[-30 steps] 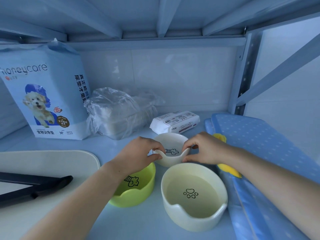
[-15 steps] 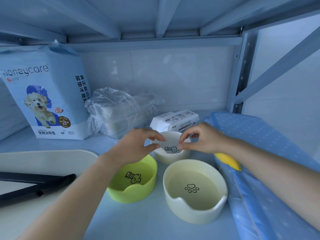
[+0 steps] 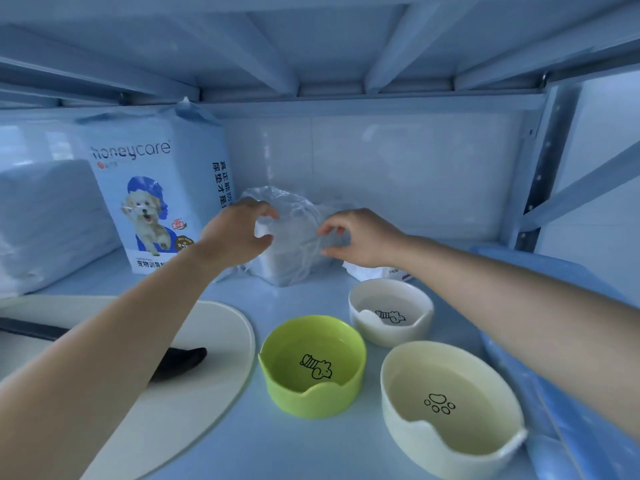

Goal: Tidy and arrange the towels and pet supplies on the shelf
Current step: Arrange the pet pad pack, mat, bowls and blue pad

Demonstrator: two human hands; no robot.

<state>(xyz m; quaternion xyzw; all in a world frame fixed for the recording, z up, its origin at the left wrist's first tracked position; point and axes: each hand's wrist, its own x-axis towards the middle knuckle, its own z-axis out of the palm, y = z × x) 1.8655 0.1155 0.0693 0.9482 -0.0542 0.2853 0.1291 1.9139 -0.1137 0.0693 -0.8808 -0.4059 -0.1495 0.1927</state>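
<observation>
Looking down onto a blue shelf (image 3: 294, 445). Both hands reach to the back, to a clear plastic bag (image 3: 294, 258) of white goods just beside a pet-pad pack (image 3: 156, 188). The left hand (image 3: 235, 233) curls its fingers (image 3: 266, 213) round the bag's upper corner. The right hand (image 3: 363, 237) has thumb and forefinger narrowly parted at the film, and I cannot tell whether it grips. A green bowl (image 3: 311, 365) sits nearer, untouched. The step appears to be taking hold of the bag; next it needs a firm grip from both sides before it is shifted.
</observation>
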